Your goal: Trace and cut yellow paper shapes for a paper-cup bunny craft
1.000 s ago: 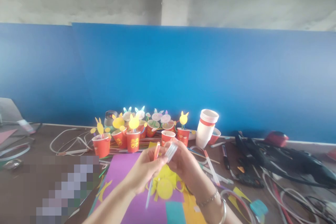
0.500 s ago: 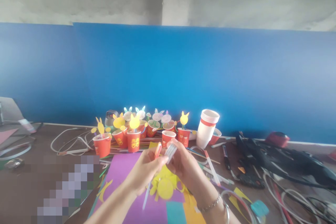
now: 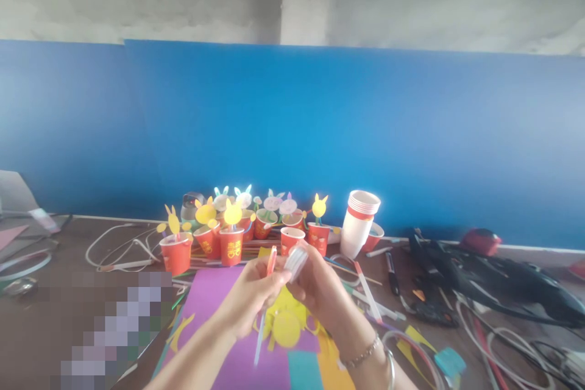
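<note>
My left hand [image 3: 253,292] is closed around a slim orange-tipped stick [image 3: 272,260]; a pale shaft, seemingly its lower end, shows below the fingers. In my right hand [image 3: 317,274] is a small whitish, shiny piece [image 3: 297,263], blurred so that I cannot tell its kind. The left thumb and fingertips meet its lower edge, and both hands are close together above the paper. Beneath them lie yellow paper cut-outs [image 3: 287,329], one of them round, on a purple sheet [image 3: 214,292].
Red paper cups [image 3: 232,247] with yellow and pale rabbit-eared paper figures stand behind the hands. A stack of white cups [image 3: 356,228] is to their right. Cables, a marker [image 3: 392,274] and a black bag-like item [image 3: 498,286] lie on the right. A blue partition [image 3: 292,122] rises behind.
The whitish piece has turned slightly between my fingers. Both hands stay almost in place, and the whole view has shifted a little.
</note>
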A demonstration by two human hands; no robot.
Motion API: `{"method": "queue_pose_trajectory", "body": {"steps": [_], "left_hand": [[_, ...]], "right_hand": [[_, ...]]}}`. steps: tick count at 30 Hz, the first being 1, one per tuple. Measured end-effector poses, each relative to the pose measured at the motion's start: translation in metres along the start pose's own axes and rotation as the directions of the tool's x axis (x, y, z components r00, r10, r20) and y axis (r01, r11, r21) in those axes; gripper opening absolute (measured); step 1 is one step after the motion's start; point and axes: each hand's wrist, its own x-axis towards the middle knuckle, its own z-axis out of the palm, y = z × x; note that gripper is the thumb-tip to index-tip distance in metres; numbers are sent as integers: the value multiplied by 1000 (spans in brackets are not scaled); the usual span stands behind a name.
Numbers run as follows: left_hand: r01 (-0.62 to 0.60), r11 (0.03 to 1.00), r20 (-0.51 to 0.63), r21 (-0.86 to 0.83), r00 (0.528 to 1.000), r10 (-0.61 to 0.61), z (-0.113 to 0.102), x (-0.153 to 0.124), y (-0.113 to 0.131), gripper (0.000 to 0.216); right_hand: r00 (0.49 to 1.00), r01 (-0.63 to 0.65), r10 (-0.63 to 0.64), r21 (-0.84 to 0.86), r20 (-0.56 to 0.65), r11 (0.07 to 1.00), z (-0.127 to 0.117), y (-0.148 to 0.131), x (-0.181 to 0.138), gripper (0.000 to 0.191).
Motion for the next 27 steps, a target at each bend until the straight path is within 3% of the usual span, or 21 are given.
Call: {"method": "queue_pose_trajectory", "body": {"steps": [10,13,16,19,21,24,27], "left_hand": [[19,999,-27,-32,999,-20,-1,4,-5,30],[48,998,-35,-47,998,-49,-2,4,-5,29],[68,998,-36,-16,997,-69,-5,4,-5,26],[65,994,-26,93,998,-63,-7,4,-5,22],[71,988,-9,135,997,-71,-7,6,-6,21],[95,990,4,104,995,-96,-8,9,-11,24],[85,995,4,47,996,-85,-10,13,-16,28]], "right_hand": [[987,9,-8,8,-160,1000,10,-5,-7,30],[990,-5,1,-28,-144,1000,7,-7,-6,32],[998,-55,51,-244,-24,968,0,-12,-6,44],[997,52,-75,-550,-20,834,-6,-19,-8,43],[991,114,-130,-634,22,765,-9,-19,-7,37],[990,134,-129,-565,50,814,-17,-13,1,36],[996,79,-93,-365,-19,928,-26,-3,11,36]]}}
